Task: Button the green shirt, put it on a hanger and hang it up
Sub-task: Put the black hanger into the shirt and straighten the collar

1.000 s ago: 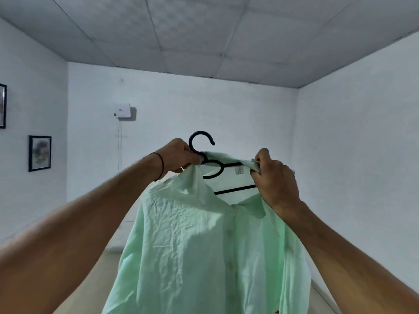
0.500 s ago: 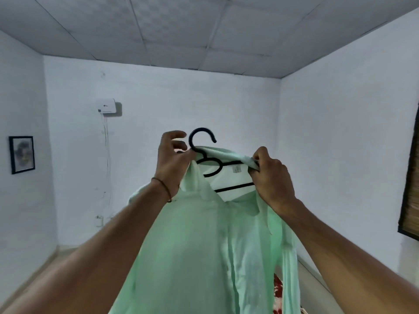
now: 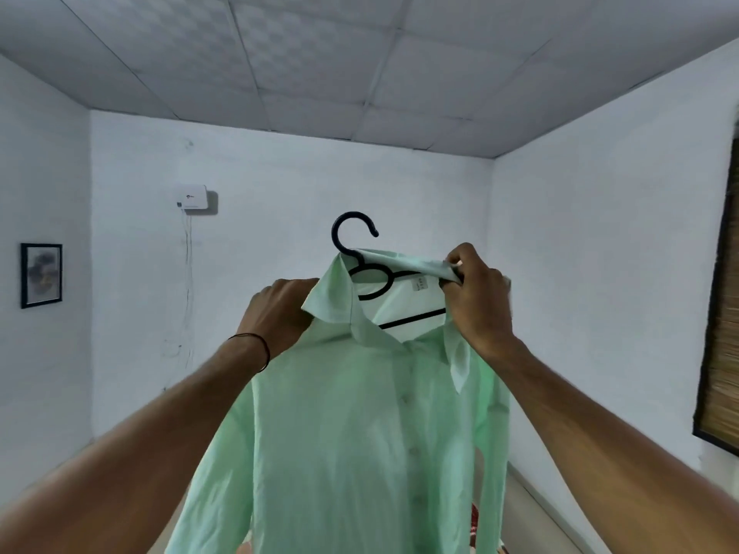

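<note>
Around the hanger hook (image 3: 353, 214), above and to either side, is open air; just below it the green shirt (image 3: 352, 413) collar, the left hand (image 3: 280, 309) and the right hand (image 3: 476, 303) block passage

Shirt (image 3: 352, 425) pale mint green, plain. Hanger (image 3: 354, 233) black. Walls (image 3: 320, 185) white. Picture frame (image 3: 41, 275) black. Wristband (image 3: 256, 345) black.

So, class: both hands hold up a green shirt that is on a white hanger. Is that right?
Not quite. The head view shows the hanger is black, not white. The rest stands: the left hand and the right hand hold up the green shirt on it.
</note>
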